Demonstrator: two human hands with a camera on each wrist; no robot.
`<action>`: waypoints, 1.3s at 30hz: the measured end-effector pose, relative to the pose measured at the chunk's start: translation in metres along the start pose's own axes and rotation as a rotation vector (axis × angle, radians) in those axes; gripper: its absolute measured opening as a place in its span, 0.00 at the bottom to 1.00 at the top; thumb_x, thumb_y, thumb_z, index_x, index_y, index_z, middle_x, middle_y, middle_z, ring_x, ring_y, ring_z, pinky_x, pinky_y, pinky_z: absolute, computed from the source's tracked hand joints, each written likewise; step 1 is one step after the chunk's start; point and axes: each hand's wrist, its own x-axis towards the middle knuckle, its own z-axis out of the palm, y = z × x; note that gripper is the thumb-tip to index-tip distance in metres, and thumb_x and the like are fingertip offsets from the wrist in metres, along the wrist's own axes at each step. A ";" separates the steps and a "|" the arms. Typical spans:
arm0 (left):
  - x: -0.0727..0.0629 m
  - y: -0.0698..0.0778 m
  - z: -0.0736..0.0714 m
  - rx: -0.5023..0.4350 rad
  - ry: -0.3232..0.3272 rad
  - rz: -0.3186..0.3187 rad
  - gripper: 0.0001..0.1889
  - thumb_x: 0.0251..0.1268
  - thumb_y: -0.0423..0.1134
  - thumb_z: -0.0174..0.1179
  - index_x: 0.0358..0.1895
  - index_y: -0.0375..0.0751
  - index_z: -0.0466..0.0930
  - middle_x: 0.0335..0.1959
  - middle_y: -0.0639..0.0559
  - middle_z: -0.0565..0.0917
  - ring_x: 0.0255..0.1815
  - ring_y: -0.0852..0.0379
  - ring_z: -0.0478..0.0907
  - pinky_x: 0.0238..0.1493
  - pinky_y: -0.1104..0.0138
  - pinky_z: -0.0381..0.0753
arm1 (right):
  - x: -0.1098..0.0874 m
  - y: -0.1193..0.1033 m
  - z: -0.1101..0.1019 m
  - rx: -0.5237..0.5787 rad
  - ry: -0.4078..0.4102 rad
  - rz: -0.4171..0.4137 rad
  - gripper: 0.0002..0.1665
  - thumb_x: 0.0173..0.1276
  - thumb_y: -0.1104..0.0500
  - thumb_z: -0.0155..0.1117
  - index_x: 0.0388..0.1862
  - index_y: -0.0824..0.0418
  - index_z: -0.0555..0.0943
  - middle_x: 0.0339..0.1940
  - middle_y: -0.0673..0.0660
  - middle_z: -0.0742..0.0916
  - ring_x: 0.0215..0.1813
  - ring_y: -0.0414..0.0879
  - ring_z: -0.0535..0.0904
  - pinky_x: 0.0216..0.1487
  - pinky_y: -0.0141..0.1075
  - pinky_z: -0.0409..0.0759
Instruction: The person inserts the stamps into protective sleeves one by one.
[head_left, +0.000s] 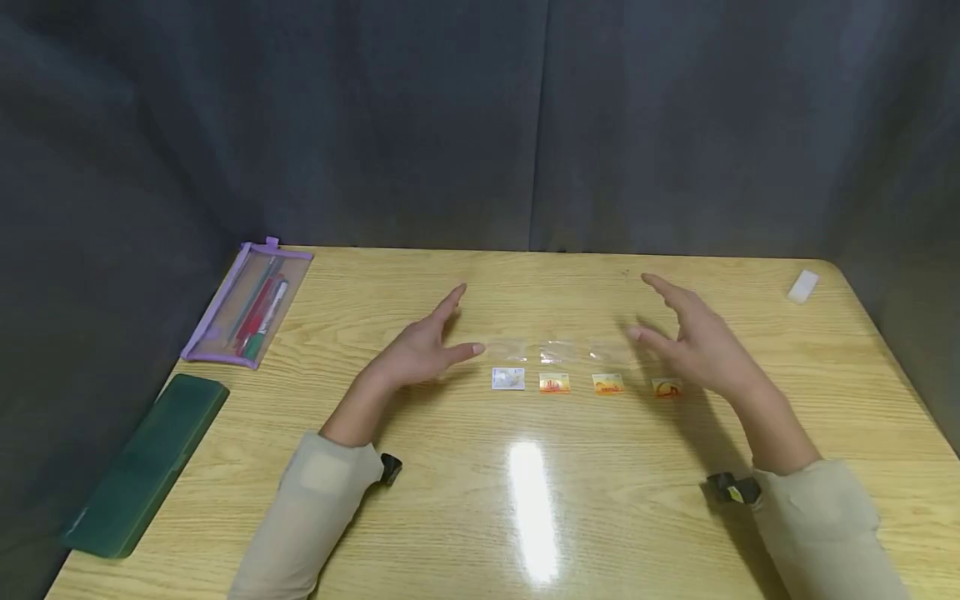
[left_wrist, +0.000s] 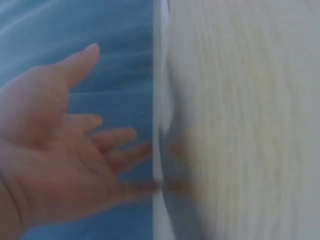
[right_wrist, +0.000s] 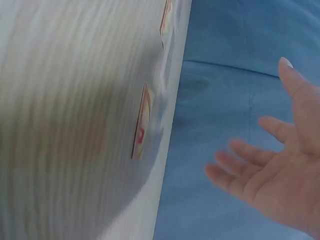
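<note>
Several small stamp-like pictures lie in a row on the wooden table: a pale grey one at the left, then an orange-yellow one, another orange-yellow one and a right-hand one. Just behind them is a row of small clear plastic sleeves, among them a middle sleeve. My left hand hovers at the row's left end, fingers spread and holding nothing. At the other end, my right hand is raised with its fingers apart, also holding nothing. The right wrist view shows a stamp-like picture on the table near that hand.
A mesh pencil pouch with purple edging and pens inside lies at the back left. In front of it is a dark green case. A white eraser-like block sits at the back right. Dark curtains surround the table.
</note>
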 end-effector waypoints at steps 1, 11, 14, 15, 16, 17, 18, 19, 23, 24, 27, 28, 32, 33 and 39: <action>0.001 -0.001 0.000 -0.034 -0.002 0.006 0.49 0.69 0.60 0.62 0.82 0.69 0.35 0.83 0.50 0.55 0.83 0.46 0.55 0.80 0.44 0.57 | 0.000 -0.001 0.002 0.004 -0.006 -0.001 0.47 0.74 0.44 0.64 0.83 0.54 0.55 0.79 0.67 0.66 0.76 0.69 0.64 0.71 0.68 0.65; 0.010 -0.003 0.004 -0.097 -0.115 0.014 0.48 0.64 0.57 0.68 0.82 0.62 0.48 0.81 0.51 0.61 0.82 0.51 0.57 0.79 0.50 0.62 | 0.004 -0.019 0.025 0.142 -0.098 0.031 0.31 0.72 0.47 0.67 0.70 0.54 0.76 0.58 0.58 0.86 0.55 0.49 0.84 0.53 0.34 0.83; 0.009 -0.003 0.004 -0.077 -0.153 0.025 0.48 0.65 0.57 0.68 0.83 0.60 0.48 0.81 0.52 0.60 0.82 0.52 0.56 0.80 0.49 0.61 | 0.005 -0.023 0.032 0.184 -0.118 0.034 0.30 0.71 0.48 0.69 0.69 0.55 0.77 0.56 0.58 0.87 0.54 0.48 0.84 0.51 0.27 0.81; 0.009 -0.003 0.004 -0.074 -0.153 0.028 0.48 0.65 0.57 0.68 0.83 0.60 0.48 0.81 0.52 0.60 0.83 0.51 0.56 0.80 0.49 0.61 | 0.006 -0.024 0.034 0.194 -0.119 0.029 0.30 0.71 0.48 0.69 0.68 0.56 0.78 0.56 0.58 0.87 0.54 0.48 0.84 0.51 0.27 0.81; 0.009 -0.002 0.004 -0.070 -0.150 0.030 0.48 0.65 0.57 0.68 0.83 0.60 0.48 0.81 0.52 0.61 0.83 0.51 0.56 0.80 0.49 0.61 | 0.006 -0.025 0.036 0.202 -0.121 0.022 0.29 0.71 0.50 0.69 0.68 0.57 0.78 0.55 0.58 0.87 0.54 0.49 0.84 0.50 0.27 0.82; 0.009 -0.002 0.005 -0.064 -0.145 0.031 0.48 0.65 0.57 0.68 0.83 0.60 0.49 0.81 0.52 0.61 0.82 0.51 0.56 0.80 0.49 0.61 | 0.006 -0.027 0.038 0.208 -0.122 0.018 0.29 0.71 0.50 0.69 0.68 0.57 0.78 0.55 0.58 0.87 0.54 0.49 0.84 0.50 0.27 0.82; 0.009 -0.001 0.005 -0.057 -0.138 0.029 0.47 0.65 0.57 0.68 0.82 0.60 0.50 0.81 0.52 0.61 0.82 0.51 0.57 0.80 0.49 0.61 | 0.007 -0.028 0.039 0.213 -0.122 0.014 0.28 0.71 0.51 0.69 0.67 0.58 0.78 0.55 0.59 0.88 0.54 0.49 0.84 0.49 0.28 0.82; 0.009 -0.001 0.006 -0.048 -0.131 0.028 0.47 0.65 0.56 0.68 0.82 0.60 0.51 0.81 0.52 0.62 0.82 0.51 0.57 0.80 0.49 0.61 | 0.007 -0.029 0.041 0.216 -0.125 0.010 0.28 0.71 0.51 0.69 0.67 0.58 0.78 0.54 0.59 0.88 0.54 0.49 0.84 0.49 0.28 0.83; 0.011 0.002 0.010 -0.026 -0.098 0.014 0.44 0.65 0.55 0.69 0.81 0.58 0.56 0.79 0.50 0.66 0.81 0.49 0.59 0.79 0.49 0.62 | 0.008 -0.034 0.046 0.221 -0.142 -0.001 0.28 0.71 0.51 0.69 0.67 0.59 0.79 0.54 0.59 0.88 0.53 0.50 0.85 0.49 0.29 0.83; 0.011 0.003 0.011 -0.020 -0.089 0.010 0.43 0.65 0.55 0.69 0.80 0.58 0.57 0.78 0.50 0.67 0.81 0.49 0.59 0.79 0.49 0.62 | 0.009 -0.035 0.047 0.223 -0.145 -0.003 0.27 0.71 0.52 0.69 0.66 0.59 0.79 0.54 0.59 0.88 0.53 0.50 0.85 0.48 0.29 0.83; 0.013 0.004 0.013 0.000 -0.062 0.005 0.40 0.65 0.55 0.69 0.78 0.57 0.62 0.77 0.50 0.69 0.81 0.48 0.60 0.79 0.49 0.63 | 0.010 -0.039 0.051 0.222 -0.151 -0.008 0.26 0.71 0.53 0.69 0.65 0.59 0.80 0.53 0.59 0.88 0.52 0.49 0.85 0.47 0.30 0.84; 0.014 0.004 0.014 0.013 -0.052 0.005 0.39 0.65 0.55 0.69 0.78 0.57 0.64 0.76 0.51 0.70 0.81 0.48 0.60 0.79 0.49 0.63 | 0.011 -0.041 0.052 0.215 -0.154 -0.009 0.25 0.71 0.52 0.69 0.65 0.58 0.80 0.52 0.59 0.88 0.51 0.49 0.85 0.46 0.31 0.84; 0.017 0.007 0.017 0.083 -0.008 0.010 0.36 0.65 0.54 0.69 0.75 0.55 0.69 0.75 0.50 0.72 0.79 0.48 0.63 0.78 0.51 0.65 | 0.016 -0.046 0.059 0.172 -0.167 -0.020 0.25 0.71 0.50 0.69 0.63 0.57 0.82 0.51 0.56 0.89 0.50 0.48 0.85 0.46 0.35 0.84; 0.018 0.008 0.018 0.108 0.001 0.011 0.36 0.64 0.54 0.69 0.75 0.55 0.70 0.75 0.50 0.72 0.79 0.48 0.64 0.78 0.52 0.65 | 0.018 -0.048 0.060 0.163 -0.171 -0.025 0.25 0.71 0.50 0.69 0.63 0.57 0.82 0.51 0.55 0.89 0.49 0.47 0.85 0.46 0.36 0.84; 0.020 0.013 0.019 0.227 0.032 0.016 0.34 0.63 0.54 0.70 0.72 0.55 0.73 0.72 0.51 0.76 0.75 0.48 0.70 0.74 0.52 0.70 | 0.023 -0.054 0.067 0.128 -0.183 -0.050 0.25 0.69 0.50 0.71 0.62 0.58 0.83 0.48 0.54 0.90 0.47 0.47 0.85 0.47 0.40 0.85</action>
